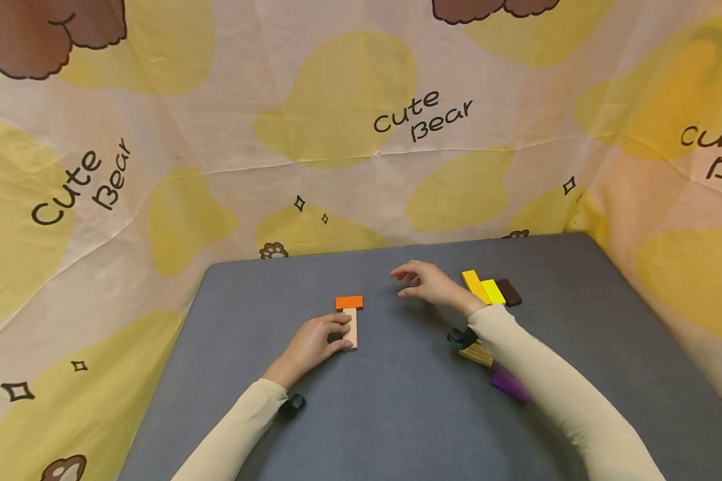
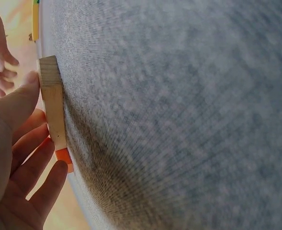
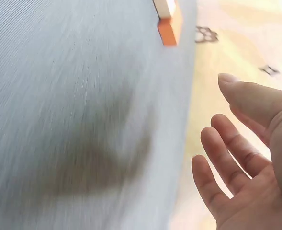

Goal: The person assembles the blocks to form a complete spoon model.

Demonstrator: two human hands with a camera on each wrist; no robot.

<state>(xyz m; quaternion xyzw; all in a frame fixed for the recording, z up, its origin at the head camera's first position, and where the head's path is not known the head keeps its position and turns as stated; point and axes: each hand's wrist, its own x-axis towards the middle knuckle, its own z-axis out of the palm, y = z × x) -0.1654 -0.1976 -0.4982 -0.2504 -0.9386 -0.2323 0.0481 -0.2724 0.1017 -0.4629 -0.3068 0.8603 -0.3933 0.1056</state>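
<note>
My left hand (image 1: 314,341) is at the left side of a pale wooden block (image 1: 351,332) on the table. Its thumb and fingertips touch that block, and the fingers look fairly straight in the left wrist view. Across the far end of the pale block (image 2: 54,112) lies an orange block (image 1: 349,302), the two making a T shape. To the right of them, my right hand (image 1: 428,283) hovers over the table with loosely bent fingers. Nothing is between its thumb and fingers in the right wrist view, where the orange block (image 3: 169,32) shows farther off.
At the right lie an amber block (image 1: 474,284), a bright yellow block (image 1: 493,292) and a dark brown block (image 1: 508,292). Nearer, a brown wooden block (image 1: 476,355) and a purple block (image 1: 510,385) are partly covered by the right sleeve. A printed cloth hangs behind the grey table (image 1: 397,414).
</note>
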